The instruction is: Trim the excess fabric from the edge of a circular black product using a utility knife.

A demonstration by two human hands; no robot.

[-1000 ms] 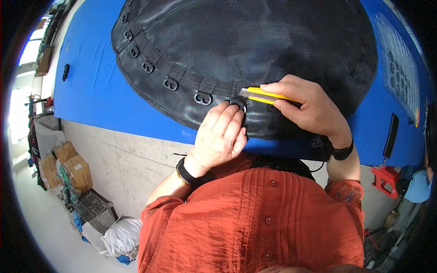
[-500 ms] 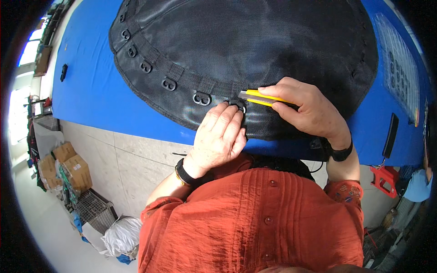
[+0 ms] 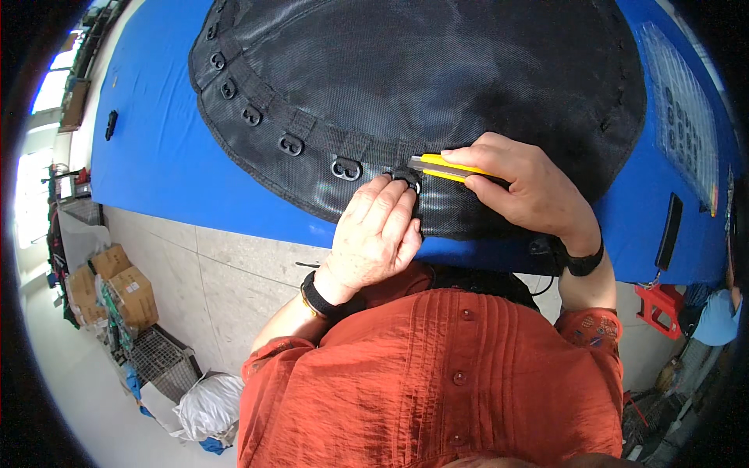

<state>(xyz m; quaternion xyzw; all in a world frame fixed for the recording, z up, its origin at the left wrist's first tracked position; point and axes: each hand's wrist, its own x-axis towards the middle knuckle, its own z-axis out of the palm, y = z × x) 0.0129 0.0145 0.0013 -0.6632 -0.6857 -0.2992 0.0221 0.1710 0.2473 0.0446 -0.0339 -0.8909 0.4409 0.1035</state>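
A large black mesh fabric piece (image 3: 437,78) with a rounded edge lies over the blue table. Black plastic rings (image 3: 346,168) hang from short webbing loops along its near left border. My left hand (image 3: 378,226) presses its fingers together on one black ring (image 3: 407,179) at the near edge, which they partly cover. In my right hand (image 3: 530,183) is a yellow utility knife (image 3: 452,167), its tip pointing left. That tip is at the webbing just above the ring under my left fingertips; whether the blade touches it I cannot make out.
The blue table (image 3: 148,132) ends just before my body. On its right lie a clear plastic sheet (image 3: 679,117) with dark rings and a black strap (image 3: 669,232). A small black piece (image 3: 111,125) lies far left. Cardboard boxes (image 3: 129,296) and a red stool (image 3: 659,310) stand below.
The fabric has shifted very slightly. Both hands and the knife stay in practically the same place.
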